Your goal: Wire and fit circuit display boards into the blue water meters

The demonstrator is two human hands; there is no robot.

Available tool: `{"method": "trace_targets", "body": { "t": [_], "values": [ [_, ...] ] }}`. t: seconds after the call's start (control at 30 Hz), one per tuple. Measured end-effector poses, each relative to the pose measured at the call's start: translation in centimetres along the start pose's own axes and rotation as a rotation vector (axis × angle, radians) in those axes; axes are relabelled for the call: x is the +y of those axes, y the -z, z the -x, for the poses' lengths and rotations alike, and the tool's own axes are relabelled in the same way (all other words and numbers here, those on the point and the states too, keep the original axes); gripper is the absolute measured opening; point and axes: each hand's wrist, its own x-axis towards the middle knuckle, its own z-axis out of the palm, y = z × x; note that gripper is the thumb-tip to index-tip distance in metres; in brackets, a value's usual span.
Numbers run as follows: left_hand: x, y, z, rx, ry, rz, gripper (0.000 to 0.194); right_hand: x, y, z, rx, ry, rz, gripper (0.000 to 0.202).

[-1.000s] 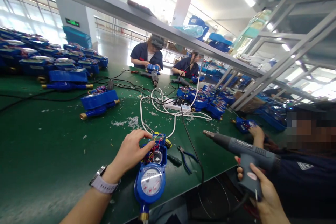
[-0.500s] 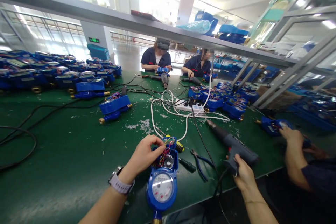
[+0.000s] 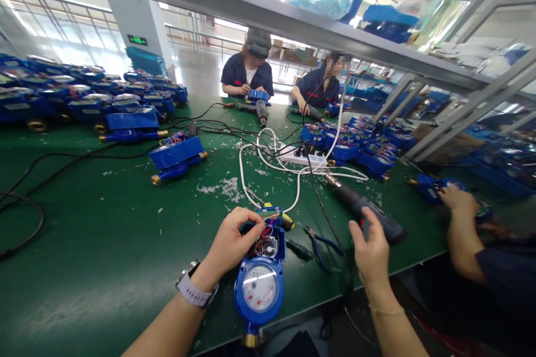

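A blue water meter (image 3: 258,290) lies near the table's front edge, its dial facing up and its wiring box open at the far end. My left hand (image 3: 238,237) reaches over that box from the left, thumb and forefinger pinched on the thin coloured wires (image 3: 256,245). My right hand (image 3: 372,251) is raised with thumb and fingers apart, holding nothing. Just beyond it, a dark heat gun (image 3: 358,201) rests on the table, its handle partly hidden by the hand. A dark-handled screwdriver (image 3: 299,250) and blue-handled pliers (image 3: 321,248) lie between meter and right hand.
A white power strip (image 3: 304,156) with looping cables sits mid-table among plastic scraps (image 3: 228,189). Many blue meters (image 3: 84,103) crowd the left, others (image 3: 355,145) the right. A co-worker's hand (image 3: 458,201) works at far right; two people sit opposite. A metal shelf (image 3: 259,3) crosses overhead.
My right hand has let go of the heat gun and opened; the gun now lies on the table. My left hand stays at the meter's wires. The view has tilted down slightly.
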Motion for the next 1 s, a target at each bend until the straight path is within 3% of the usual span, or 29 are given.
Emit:
{"method": "trace_targets", "body": {
  "t": [0.13,0.2,0.27,0.53,1.0],
  "values": [
    [-0.1,-0.3,0.5,0.039,-0.017,0.027,0.013,-5.4,-2.9,2.8,-0.3,0.255,0.03,0.042],
    [0.0,-0.4,0.8,0.051,-0.038,0.015,0.012,-7.6,-4.4,4.0,-0.47,0.473,0.074,0.042],
    [0.0,-0.4,1.0,0.057,-0.065,-0.004,0.01,-9.2,-5.7,4.7,-0.548,0.574,0.075,0.041],
    [0.1,-0.5,1.6,0.094,-0.118,-0.029,0.011,-10.8,-8.4,5.0,-0.63,0.578,0.068,0.008],
    [0.2,-0.4,1.6,0.031,-0.138,-0.043,0.017,-12.0,-6.6,3.7,-0.63,0.584,0.139,0.009]
  ]
}}
